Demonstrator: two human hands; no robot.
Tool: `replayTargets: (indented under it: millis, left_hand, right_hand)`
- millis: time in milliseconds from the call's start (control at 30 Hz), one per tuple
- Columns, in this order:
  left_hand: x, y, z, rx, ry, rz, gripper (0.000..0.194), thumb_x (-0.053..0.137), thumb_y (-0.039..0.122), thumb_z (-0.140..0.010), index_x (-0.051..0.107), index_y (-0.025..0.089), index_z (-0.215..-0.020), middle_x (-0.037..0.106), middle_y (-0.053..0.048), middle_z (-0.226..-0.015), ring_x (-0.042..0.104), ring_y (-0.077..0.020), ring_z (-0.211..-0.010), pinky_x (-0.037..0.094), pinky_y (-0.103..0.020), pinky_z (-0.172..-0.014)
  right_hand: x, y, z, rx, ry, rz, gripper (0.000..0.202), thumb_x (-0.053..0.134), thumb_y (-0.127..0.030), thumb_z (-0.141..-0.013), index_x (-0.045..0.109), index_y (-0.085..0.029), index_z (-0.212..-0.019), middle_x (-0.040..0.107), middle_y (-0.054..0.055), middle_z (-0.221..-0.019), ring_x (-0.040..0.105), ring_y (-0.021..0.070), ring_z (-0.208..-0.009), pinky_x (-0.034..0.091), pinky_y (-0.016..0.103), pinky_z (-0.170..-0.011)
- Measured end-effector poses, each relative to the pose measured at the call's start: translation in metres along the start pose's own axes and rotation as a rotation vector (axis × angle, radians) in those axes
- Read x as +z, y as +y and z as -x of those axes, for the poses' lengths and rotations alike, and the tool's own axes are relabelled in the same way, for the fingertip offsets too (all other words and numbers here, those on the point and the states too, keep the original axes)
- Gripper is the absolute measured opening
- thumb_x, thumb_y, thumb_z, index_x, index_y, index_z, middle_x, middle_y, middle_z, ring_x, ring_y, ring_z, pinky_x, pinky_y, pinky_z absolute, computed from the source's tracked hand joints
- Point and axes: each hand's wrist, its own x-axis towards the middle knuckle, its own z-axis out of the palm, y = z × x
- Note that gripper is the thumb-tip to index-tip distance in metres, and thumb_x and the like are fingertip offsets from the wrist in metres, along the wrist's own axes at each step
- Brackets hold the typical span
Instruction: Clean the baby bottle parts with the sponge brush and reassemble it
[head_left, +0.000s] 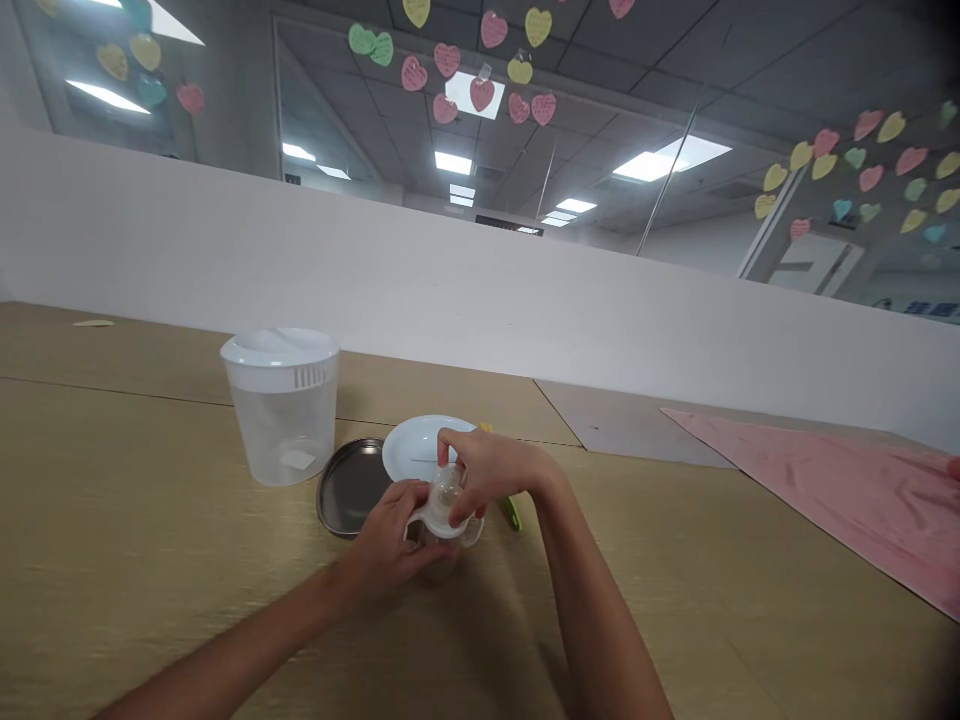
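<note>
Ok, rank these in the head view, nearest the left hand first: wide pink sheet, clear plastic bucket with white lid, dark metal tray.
1. Dark metal tray: just past the left hand.
2. Clear plastic bucket with white lid: left of the tray.
3. Wide pink sheet: far right.

The cup [439, 520] is clear, the plate [409, 448] white, the tray [355, 486] dark grey, the bucket [282, 425] cloudy-clear with a white lid [280, 346]. The strip [513, 514] is green (perhaps partly yellow, being mostly hidden). The table [187, 550] is tan, the cloth [847, 490] pink, the notes [481, 96] pink, yellow, green and blue.
</note>
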Motion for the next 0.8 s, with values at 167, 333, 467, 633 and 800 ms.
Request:
replayTargets:
  millis: [167, 333, 467, 633, 800]
  left_hand:
    - [-0.001, 0.002, 0.000, -0.023, 0.000, -0.006, 0.047, 0.065, 0.047, -0.068, 0.056, 0.017, -0.104, 0.062, -0.006, -0.099, 0.058, -0.0218, -0.091, 0.048, -0.030, -0.076]
    - [0.000, -0.001, -0.001, 0.017, -0.022, -0.052, 0.046, 0.061, 0.045, -0.071, 0.056, 0.017, -0.108, 0.062, -0.008, -0.100, 0.057, -0.0242, -0.093, 0.047, -0.035, -0.079]
    - [0.001, -0.005, -0.001, 0.090, -0.044, -0.099, 0.047, 0.060, 0.045, -0.074, 0.054, 0.019, -0.112, 0.061, -0.009, -0.106, 0.053, -0.0258, -0.101, 0.045, -0.038, -0.085]
    - [0.000, -0.005, -0.001, 0.119, -0.046, -0.107, 0.048, 0.058, 0.047, -0.075, 0.054, 0.020, -0.114, 0.060, -0.010, -0.109, 0.052, -0.0253, -0.103, 0.046, -0.037, -0.086]
    - [-0.001, -0.006, -0.002, 0.102, -0.079, -0.079, 0.047, 0.058, 0.047, -0.076, 0.054, 0.021, -0.115, 0.058, -0.009, -0.111, 0.051, -0.0244, -0.104, 0.046, -0.037, -0.087]
  right_hand:
    - [0.000, 0.002, -0.002, -0.007, -0.022, -0.014, 0.064, 0.074, -0.039, -0.053, 0.034, -0.025, -0.101, 0.055, -0.001, -0.093, 0.062, 0.0120, -0.055, 0.045, 0.021, -0.045]
    - [0.005, -0.003, 0.001, 0.011, 0.041, 0.120, 0.057, 0.070, -0.037, -0.059, 0.035, -0.024, -0.103, 0.057, 0.000, -0.088, 0.059, 0.0123, -0.056, 0.041, 0.021, -0.044]
    - [0.009, -0.007, 0.003, 0.005, 0.116, 0.242, 0.052, 0.067, -0.038, -0.060, 0.038, -0.023, -0.100, 0.057, 0.001, -0.082, 0.057, 0.0169, -0.067, 0.036, 0.022, -0.045]
    - [0.010, -0.011, 0.007, 0.007, 0.139, 0.301, 0.050, 0.066, -0.035, -0.061, 0.038, -0.022, -0.101, 0.057, 0.003, -0.086, 0.055, 0.0185, -0.073, 0.034, 0.023, -0.047]
    - [0.011, -0.014, 0.009, 0.006, 0.133, 0.310, 0.052, 0.066, -0.033, -0.061, 0.037, -0.023, -0.102, 0.057, 0.002, -0.082, 0.054, 0.0177, -0.071, 0.032, 0.022, -0.046]
